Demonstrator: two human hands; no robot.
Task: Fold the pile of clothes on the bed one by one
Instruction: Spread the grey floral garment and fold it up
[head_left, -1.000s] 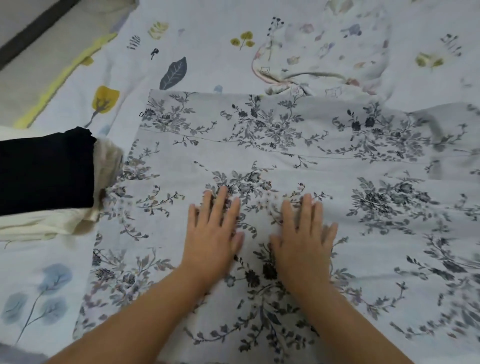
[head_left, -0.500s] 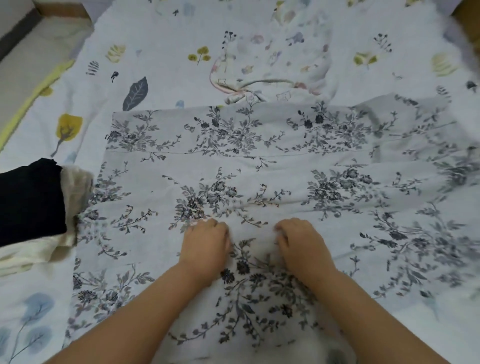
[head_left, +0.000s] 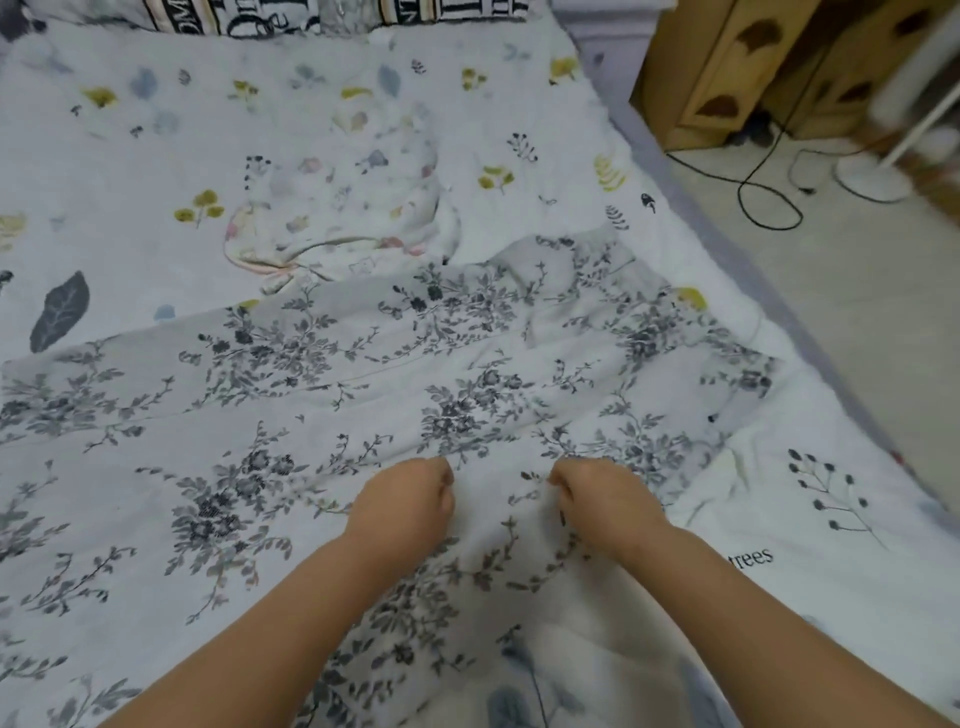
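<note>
Grey floral garment (head_left: 363, 395) spread flat across bed (head_left: 130, 156). Left hand (head_left: 405, 501) and right hand (head_left: 602, 499) side by side near its middle, fingers curled, apparently pinching fabric. Advice: lift both pinches evenly, carry fold over straight, keep edges aligned, smooth wrinkles after.

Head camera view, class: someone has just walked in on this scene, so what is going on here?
A person is folding clothes on a bed. Both hands, left hand and right hand, have their fingers curled into a grey floral garment spread flat on the bedspread, pinching the fabric near its middle. Another crumpled pale garment lies beyond it, not yet folded.
</note>
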